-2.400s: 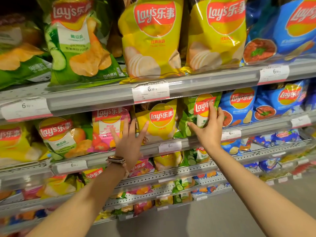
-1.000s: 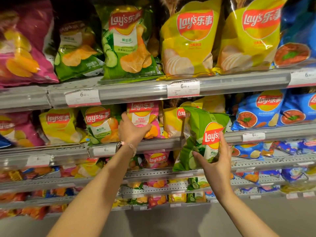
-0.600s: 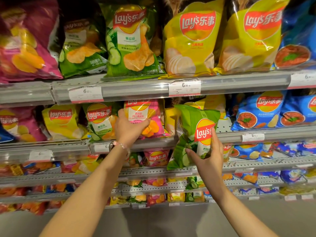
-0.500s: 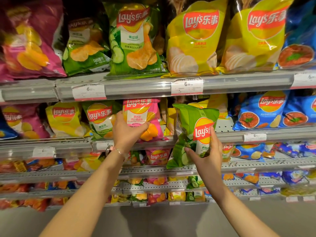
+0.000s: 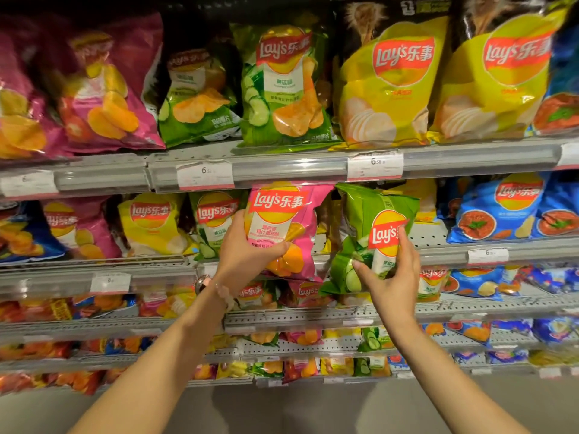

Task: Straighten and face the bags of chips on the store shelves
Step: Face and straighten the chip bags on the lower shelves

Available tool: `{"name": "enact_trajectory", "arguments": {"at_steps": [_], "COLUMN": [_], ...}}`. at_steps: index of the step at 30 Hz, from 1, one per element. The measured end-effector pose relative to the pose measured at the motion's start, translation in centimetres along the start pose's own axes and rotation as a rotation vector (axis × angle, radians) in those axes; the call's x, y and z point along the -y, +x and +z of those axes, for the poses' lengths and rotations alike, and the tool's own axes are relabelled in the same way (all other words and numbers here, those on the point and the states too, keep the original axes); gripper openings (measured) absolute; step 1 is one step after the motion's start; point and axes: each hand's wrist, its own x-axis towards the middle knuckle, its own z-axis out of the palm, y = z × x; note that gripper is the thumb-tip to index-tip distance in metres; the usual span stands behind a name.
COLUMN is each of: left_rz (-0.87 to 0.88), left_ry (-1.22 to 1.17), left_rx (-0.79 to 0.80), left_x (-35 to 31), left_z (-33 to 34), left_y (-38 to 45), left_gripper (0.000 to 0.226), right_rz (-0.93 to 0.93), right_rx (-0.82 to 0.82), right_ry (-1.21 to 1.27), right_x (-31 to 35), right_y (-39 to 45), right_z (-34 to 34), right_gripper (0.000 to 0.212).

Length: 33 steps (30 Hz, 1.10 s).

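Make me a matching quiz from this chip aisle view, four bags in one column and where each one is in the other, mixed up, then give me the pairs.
Column one:
1. pink Lay's chip bag
2. small green cucumber Lay's bag
3. large yellow Lay's bag
4. blue Lay's bag with a red bowl picture

Column two:
A. standing on the top shelf, above a price tag
B. gripped by the left hand
C. on the second shelf, right of both hands
D. held tilted by the right hand

Pairs: 1-B, 2-D, 3-A, 4-C
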Motion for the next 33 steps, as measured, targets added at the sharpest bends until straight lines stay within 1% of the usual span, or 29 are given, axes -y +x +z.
{"name": "enact_trajectory", "arguments": {"at_steps": [5, 10, 13, 17, 21, 24, 29, 33], "left_rz": [0.005, 0.073, 0.095, 0.097, 0.102, 0.086, 0.047, 0.025], "left_ry": [-0.098, -0.101, -0.069, -0.073, -0.062, -0.055, -0.028, -0.021], "left_rx": [0.016, -0.065, -0.076, -0.102, -0.11, -0.091, -0.04, -0.023], "left_x": [2.2, 3.7, 4.8, 6.9, 8.4, 9.2, 10.5, 10.8], "left_z": [-2.7, -5.7, -7.5, -10.4, -13.1, -14.7, -16.5, -17.3], "left_y": [-0.7, -1.3, -1.4, -1.8, -2.0, -1.9, -1.7, -1.6], "left_gripper": [0.072, 0.066, 0.069, 0.059, 0.056, 0.059, 0.078, 0.079], "right_rz": [-0.008, -0.037, -0.031, -0.021, 0.018, -0.001, 0.05, 0.041], "right_rx": [-0.009, 0.01, 0.008, -0.01, 0.032, -0.01, -0.031, -0.064], "right_ry": [0.007, 0.012, 0.01, 0.001, -0.043, -0.081, -0.178, -0.241], "right_x": [1.1, 3.1, 4.1, 4.8, 5.3, 6.1, 7.9, 9.0], "right_y": [-1.6, -2.6, -2.6, -2.6, -2.8, -2.1, 0.1, 0.6], "right_z": [1.6, 4.4, 5.9, 8.0, 10.0, 11.7, 14.0, 15.6], "right_gripper": [0.095, 0.096, 0.096, 0.095, 0.095, 0.094, 0.095, 0.098]}}
